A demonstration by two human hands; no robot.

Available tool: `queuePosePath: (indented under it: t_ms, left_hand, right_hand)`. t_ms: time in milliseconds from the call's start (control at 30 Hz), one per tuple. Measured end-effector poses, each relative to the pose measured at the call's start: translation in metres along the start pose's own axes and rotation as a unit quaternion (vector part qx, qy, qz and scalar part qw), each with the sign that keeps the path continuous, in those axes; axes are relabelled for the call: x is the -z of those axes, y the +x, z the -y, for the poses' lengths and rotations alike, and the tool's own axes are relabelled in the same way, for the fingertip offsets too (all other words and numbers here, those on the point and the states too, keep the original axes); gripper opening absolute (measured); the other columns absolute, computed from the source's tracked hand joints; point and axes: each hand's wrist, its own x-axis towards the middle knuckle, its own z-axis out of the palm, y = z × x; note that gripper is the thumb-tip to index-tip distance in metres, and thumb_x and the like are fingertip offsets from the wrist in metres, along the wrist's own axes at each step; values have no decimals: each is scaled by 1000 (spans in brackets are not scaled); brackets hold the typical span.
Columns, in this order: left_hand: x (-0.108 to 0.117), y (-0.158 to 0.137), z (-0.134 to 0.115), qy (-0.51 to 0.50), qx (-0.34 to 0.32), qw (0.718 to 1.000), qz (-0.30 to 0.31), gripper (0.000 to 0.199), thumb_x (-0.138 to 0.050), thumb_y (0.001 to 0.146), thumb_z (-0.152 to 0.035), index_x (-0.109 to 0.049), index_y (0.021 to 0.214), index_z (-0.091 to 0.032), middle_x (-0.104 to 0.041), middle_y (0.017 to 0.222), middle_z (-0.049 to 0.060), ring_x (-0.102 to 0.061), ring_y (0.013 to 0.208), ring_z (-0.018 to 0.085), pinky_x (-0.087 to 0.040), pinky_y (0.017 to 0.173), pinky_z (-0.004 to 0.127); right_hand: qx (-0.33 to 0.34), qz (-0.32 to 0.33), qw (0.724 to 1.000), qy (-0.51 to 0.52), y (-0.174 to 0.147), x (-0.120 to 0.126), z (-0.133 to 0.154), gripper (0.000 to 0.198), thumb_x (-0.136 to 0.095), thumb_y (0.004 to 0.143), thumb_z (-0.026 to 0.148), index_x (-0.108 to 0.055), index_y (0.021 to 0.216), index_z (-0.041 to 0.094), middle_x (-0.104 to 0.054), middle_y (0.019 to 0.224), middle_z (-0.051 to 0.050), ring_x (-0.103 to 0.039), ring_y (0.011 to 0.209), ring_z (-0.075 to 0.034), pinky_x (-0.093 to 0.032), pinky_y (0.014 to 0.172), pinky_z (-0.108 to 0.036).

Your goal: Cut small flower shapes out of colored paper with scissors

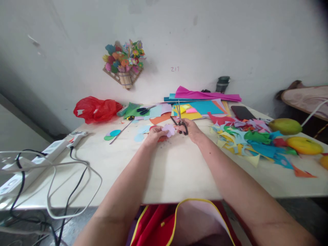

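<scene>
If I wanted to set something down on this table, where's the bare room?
Bare tabletop shows between the looped cables and left forearm, and between that and the right forearm, nearer than the scissors and purple paper flower. The right is crowded with paper scraps and mangoes; the back, with coloured sheets and a red plastic bag.

Flower (pixel 169 129): paper, matt, smooth. Scissors (pixel 180 118): metal blades, dark handles looking plastic. Scraps (pixel 263 149): paper, matt. Bag (pixel 96 110): thin plastic, glossy, crinkled. Power strip (pixel 52 148): smooth plastic. Table (pixel 120 174): smooth, faint sheen. Vase (pixel 125 80): wooden-looking sticks, ridged. Garment (pixel 160 225): cloth. Wall (pixel 217 41): matt, scuffed. Fruit (pixel 304 145): smooth skin.
</scene>
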Motion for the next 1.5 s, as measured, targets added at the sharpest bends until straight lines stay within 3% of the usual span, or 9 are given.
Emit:
queuePosePath:
  t_ms: [500,733,933,1067,1300,1500]
  left_hand:
    - [-4,-4,-2,0,10,1000,-22,31,-78,56,-38,-63,66,-13,-67,61,8,-57,46,13,-38,44,23]
    - [-2,-4,-2,-9,6,1000,-3,28,-78,56,-35,-61,62,-14,-66,58,7,-51,41,10,-31,41,22]
    - [-1,-6,-3,-6,48,998,45,29,-81,54,-32,-65,68,-11,-68,66,9,-63,59,17,-46,58,26]
    - [-1,-5,-2,2,62,996,58,30,-81,54,-31,-65,69,-10,-68,66,8,-63,60,16,-48,62,27]
    - [-5,-7,-5,-27,58,998,6,30,-81,50,-28,-58,62,-13,-63,58,2,-59,52,13,-46,54,24]
    - [-6,-6,-5,-42,51,998,-15,30,-80,53,-30,-61,68,-13,-67,64,6,-61,55,15,-45,53,24]
  right_hand:
    - [0,10,1000,10,-2,-7,-3,39,-79,46,22,-57,78,18,-58,56,6,-50,46,-8,-40,49,-22]
    - [-13,-29,999,-10,0,-2,-2,40,-77,51,28,-57,84,18,-56,53,6,-51,46,-9,-27,39,-19]
    - [-3,3,1000,-1,0,0,-1,41,-77,51,28,-57,85,17,-57,58,5,-53,49,-10,-28,41,-20]
    - [-8,21,1000,-8,-2,-2,0,41,-77,50,25,-58,84,16,-58,59,5,-52,49,-9,-33,44,-20]
    - [-14,22,1000,-17,-2,-3,0,39,-78,48,22,-58,81,16,-58,54,6,-50,46,-8,-35,44,-20]
    - [-34,2,999,-19,-2,-7,-1,37,-80,48,20,-55,76,17,-56,51,6,-50,44,-8,-35,42,-19]
